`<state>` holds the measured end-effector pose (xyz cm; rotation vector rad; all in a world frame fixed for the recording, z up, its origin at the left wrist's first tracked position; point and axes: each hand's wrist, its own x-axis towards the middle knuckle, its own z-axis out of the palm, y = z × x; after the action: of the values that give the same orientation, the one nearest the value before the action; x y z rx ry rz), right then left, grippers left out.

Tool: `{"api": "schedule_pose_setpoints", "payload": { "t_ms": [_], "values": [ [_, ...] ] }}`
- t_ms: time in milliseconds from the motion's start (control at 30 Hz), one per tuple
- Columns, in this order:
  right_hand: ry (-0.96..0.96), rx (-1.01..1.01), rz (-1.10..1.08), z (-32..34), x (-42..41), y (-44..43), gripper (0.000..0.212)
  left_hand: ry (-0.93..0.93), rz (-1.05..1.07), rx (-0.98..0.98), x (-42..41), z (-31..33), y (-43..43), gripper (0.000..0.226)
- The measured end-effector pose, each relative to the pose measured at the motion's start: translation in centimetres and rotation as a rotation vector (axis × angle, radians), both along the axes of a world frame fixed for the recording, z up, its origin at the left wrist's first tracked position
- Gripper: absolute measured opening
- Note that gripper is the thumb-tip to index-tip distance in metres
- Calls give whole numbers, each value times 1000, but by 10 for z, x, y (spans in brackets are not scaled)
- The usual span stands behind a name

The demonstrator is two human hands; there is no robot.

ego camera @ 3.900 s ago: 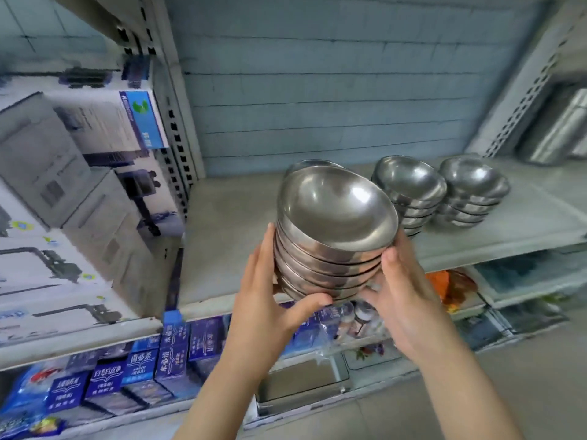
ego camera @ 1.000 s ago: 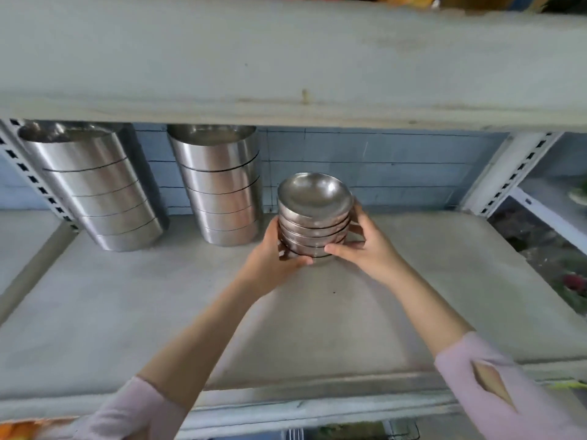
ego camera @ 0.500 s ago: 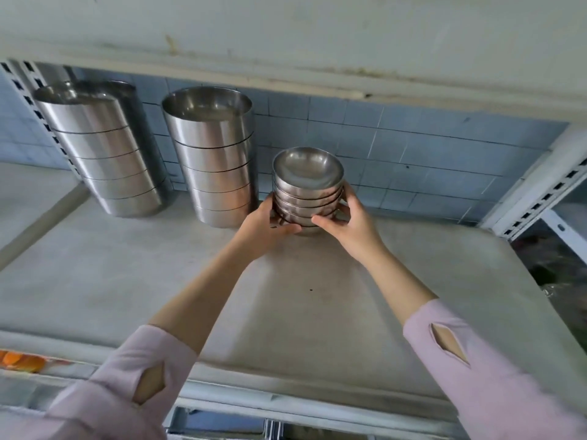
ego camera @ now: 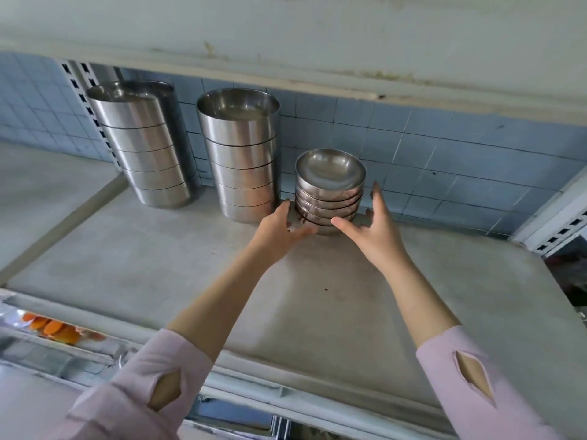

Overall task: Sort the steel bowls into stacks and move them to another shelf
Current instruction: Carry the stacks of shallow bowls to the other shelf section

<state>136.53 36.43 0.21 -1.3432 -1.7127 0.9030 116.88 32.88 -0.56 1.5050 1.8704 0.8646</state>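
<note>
A stack of several steel bowls (ego camera: 328, 192) stands upright on the grey shelf (ego camera: 190, 265), close to the blue tiled back wall. My left hand (ego camera: 279, 230) cups the stack's lower left side, thumb at its base. My right hand (ego camera: 374, 230) is at the lower right with fingers spread. Its index finger stands clear of the bowls and its thumb tip is next to the base.
Two tall stacks of larger steel containers (ego camera: 241, 160) (ego camera: 146, 144) stand just left of the bowls, the nearer one almost touching them. The shelf above (ego camera: 286, 36) hangs low overhead. A white slotted upright (ego camera: 556, 217) bounds the right side. Orange items (ego camera: 50, 327) lie below left.
The stack has gone from the lower shelf to this one and now rests near the back wall. My right hand's fingers have spread away from it.
</note>
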Motion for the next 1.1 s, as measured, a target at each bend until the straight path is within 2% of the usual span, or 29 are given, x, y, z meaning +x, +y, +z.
{"api": "schedule_pose_setpoints", "payload": {
  "t_ms": [67,200,267,367,533,767,933,1100],
  "values": [
    [65,34,-69,4,-4,-25,101,-2,0,30,-6,7,-24,81],
    [89,237,-116,10,-28,-89,62,60,-40,137,-46,18,-94,53],
    [53,343,-67,15,-53,-114,48,157,-28,162,-77,25,-133,49],
    [-44,457,77,28,-109,-143,38,304,37,143,-133,40,-198,50],
    [-231,536,360,48,-237,-199,36,368,305,164,-253,46,-311,47],
    [-249,596,666,47,-413,-273,42,415,662,155,-375,37,-455,43],
    [-212,612,755,47,-513,-297,45,450,827,115,-434,37,-509,48],
    [-180,605,836,42,-619,-295,46,458,933,69,-517,32,-522,50]
  ]
}}
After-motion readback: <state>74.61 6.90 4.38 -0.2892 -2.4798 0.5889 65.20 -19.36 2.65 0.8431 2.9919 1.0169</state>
